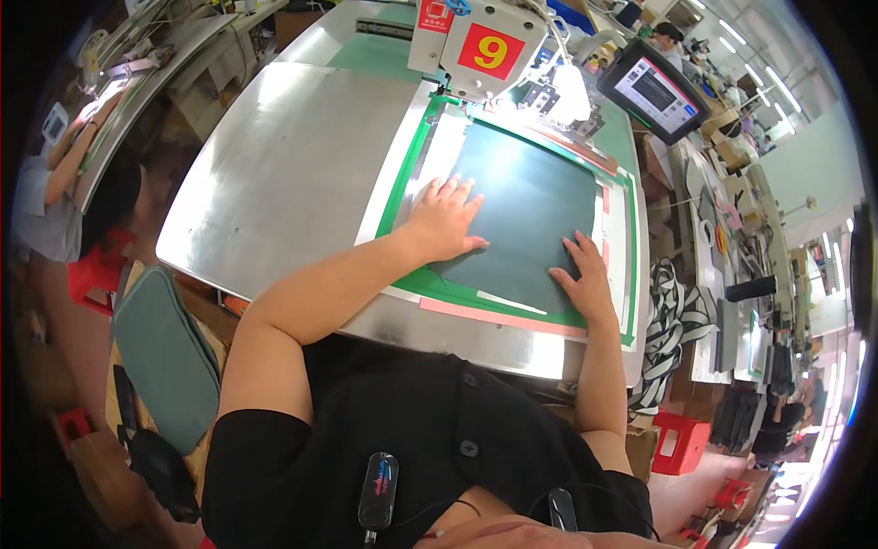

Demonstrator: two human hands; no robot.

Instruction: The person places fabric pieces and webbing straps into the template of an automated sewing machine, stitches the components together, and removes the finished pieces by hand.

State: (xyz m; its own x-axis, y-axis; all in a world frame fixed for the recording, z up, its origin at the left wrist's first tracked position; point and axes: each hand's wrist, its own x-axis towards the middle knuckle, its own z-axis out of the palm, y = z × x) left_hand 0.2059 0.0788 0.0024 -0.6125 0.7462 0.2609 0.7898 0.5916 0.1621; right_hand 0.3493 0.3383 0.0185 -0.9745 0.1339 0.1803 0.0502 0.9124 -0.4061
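Note:
A dark grey-green panel [521, 201] lies flat inside a green-taped frame [439, 282] on the metal sewing machine table. My left hand [446, 220] rests on the panel's left edge with its fingers spread. On the panel's right edge lies my right hand [583, 273], fingers apart, the thumb pointing inward over the panel. Neither hand grips anything. Above the far edge of the frame stands the machine head [489, 55] with a red number plate and a bright lamp; its needle area is lost in glare.
A control screen [654, 91] stands at the back right. Stacked grey-green panels [166, 357] sit at my left, below the table. Black-and-white striped cloth [672, 316] hangs at the right, above a red stool [679, 444]. Another person [64, 197] works at a table on the far left.

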